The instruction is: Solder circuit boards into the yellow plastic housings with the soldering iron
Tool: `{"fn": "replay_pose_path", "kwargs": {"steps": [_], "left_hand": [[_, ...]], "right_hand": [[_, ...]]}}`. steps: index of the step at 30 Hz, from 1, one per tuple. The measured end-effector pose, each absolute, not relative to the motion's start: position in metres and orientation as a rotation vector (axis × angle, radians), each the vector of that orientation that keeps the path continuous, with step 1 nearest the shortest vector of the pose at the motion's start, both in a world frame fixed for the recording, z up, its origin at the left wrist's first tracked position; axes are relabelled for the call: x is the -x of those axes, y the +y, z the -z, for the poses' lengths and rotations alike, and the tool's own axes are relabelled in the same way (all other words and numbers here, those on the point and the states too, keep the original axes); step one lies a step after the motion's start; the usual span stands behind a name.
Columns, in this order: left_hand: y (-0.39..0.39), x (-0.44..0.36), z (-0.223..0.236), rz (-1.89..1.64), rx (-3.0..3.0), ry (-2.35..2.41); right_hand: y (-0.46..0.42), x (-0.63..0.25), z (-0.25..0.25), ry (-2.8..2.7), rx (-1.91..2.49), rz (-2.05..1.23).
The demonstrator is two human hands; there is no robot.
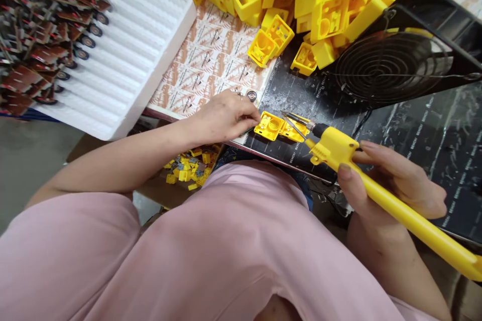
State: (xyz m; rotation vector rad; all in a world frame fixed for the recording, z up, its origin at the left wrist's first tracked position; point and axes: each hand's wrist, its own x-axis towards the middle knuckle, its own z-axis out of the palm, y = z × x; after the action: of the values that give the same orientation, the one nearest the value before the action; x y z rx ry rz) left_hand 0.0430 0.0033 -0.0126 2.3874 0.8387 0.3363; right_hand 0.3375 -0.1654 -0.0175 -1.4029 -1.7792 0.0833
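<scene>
In my right hand [391,180] is a yellow soldering iron [331,148], its fingers and thumb wrapped round the handle. The metal tip and a thin feed tube beside it point left, over the right part of an open yellow plastic case [269,126]. That case lies on the black bench top near its front edge, inner side up, with a round grille inside. My left hand [235,118] rests at the case's left end, fingers curled and pinched together. Whatever sits between those fingertips is mostly hidden. Just beyond the knuckles lies a small round speaker [251,96].
Yellow plastic housings [320,0] are heaped at the back. A black fan [391,65] with a wire guard stands at right. At left, a white foam tray [150,25] bears many wired brown circuit boards [48,55]. Below the bench edge, a box holds small yellow parts [188,168].
</scene>
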Motion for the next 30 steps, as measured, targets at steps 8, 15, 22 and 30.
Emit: {"fn": "replay_pose_path", "kwargs": {"steps": [8, 15, 22, 30], "left_hand": [[-0.003, -0.054, -0.002, -0.071, -2.574, 0.935], [-0.006, -0.074, -0.02, 0.259, -2.613, 1.061], [0.0, -0.086, -0.025, 0.417, -2.634, 1.071], [0.003, -0.089, -0.02, 0.43, -2.657, 1.019]], "right_hand": [[-0.156, -0.335, 0.01, -1.862, 1.154, -0.119], [-0.146, -0.328, 0.004, -1.929, 0.986, -0.252], [-0.145, -0.324, -0.004, -2.065, 0.996, -0.283], [-0.155, -0.34, -0.014, -2.082, 1.211, -0.307]]}}
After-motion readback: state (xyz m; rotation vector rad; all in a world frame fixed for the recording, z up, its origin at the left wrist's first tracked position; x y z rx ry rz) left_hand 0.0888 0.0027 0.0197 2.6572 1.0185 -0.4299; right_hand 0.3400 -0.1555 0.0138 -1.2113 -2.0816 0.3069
